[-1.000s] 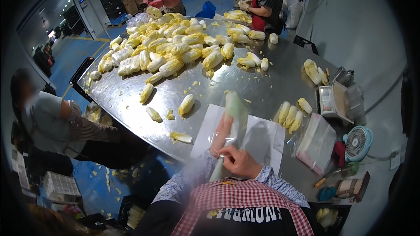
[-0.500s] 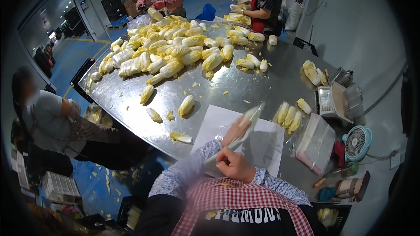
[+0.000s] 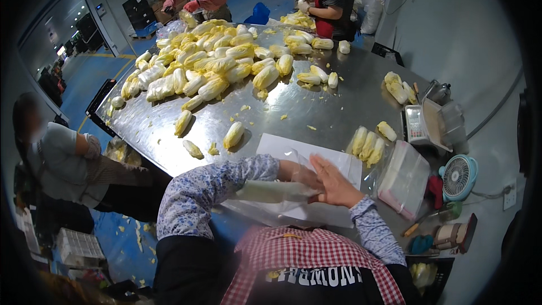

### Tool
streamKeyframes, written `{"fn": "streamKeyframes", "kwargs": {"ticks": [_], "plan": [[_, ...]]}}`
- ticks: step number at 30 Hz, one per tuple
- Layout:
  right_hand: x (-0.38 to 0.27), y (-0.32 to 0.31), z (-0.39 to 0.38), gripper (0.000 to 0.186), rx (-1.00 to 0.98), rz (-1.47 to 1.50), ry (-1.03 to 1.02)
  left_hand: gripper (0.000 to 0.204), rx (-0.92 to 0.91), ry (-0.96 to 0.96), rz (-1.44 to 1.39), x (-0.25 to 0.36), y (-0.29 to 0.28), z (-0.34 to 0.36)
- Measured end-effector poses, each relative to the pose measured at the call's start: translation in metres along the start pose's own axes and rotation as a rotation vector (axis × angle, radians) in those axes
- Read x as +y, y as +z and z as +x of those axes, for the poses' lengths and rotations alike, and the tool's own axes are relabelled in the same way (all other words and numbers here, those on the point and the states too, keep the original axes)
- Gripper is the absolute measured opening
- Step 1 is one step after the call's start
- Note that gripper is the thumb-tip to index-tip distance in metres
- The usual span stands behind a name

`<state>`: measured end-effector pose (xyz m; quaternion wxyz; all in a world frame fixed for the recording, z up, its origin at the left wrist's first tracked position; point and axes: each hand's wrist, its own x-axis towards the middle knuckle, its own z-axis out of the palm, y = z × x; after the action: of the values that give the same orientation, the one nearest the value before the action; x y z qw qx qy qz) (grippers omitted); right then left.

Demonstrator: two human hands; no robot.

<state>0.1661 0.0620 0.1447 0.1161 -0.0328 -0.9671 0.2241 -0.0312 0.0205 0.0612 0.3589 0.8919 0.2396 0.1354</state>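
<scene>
My right hand [image 3: 333,183] lies flat, fingers spread, against a clear bagged cabbage [image 3: 274,191]; my left hand [image 3: 302,174] grips the bag's end. White sheet [image 3: 293,149] beneath. At two o'clock, clear packets [image 3: 403,178]; at three, blue fan [image 3: 457,176]; at twelve, loose cabbages [image 3: 209,62] on the steel table [image 3: 316,107].
</scene>
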Motion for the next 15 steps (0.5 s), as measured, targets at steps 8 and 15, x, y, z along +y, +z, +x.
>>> {"fn": "streamKeyframes", "kwargs": {"ticks": [8,15], "plan": [[0.039,0.064,-0.066,0.057,0.162,0.661,0.484,0.034,0.739,-0.643,0.111,0.156,-0.123,0.017],[0.033,0.075,-0.06,0.039,0.355,0.561,0.522,0.034,0.484,-0.663,0.553,0.185,-0.072,0.03]]}}
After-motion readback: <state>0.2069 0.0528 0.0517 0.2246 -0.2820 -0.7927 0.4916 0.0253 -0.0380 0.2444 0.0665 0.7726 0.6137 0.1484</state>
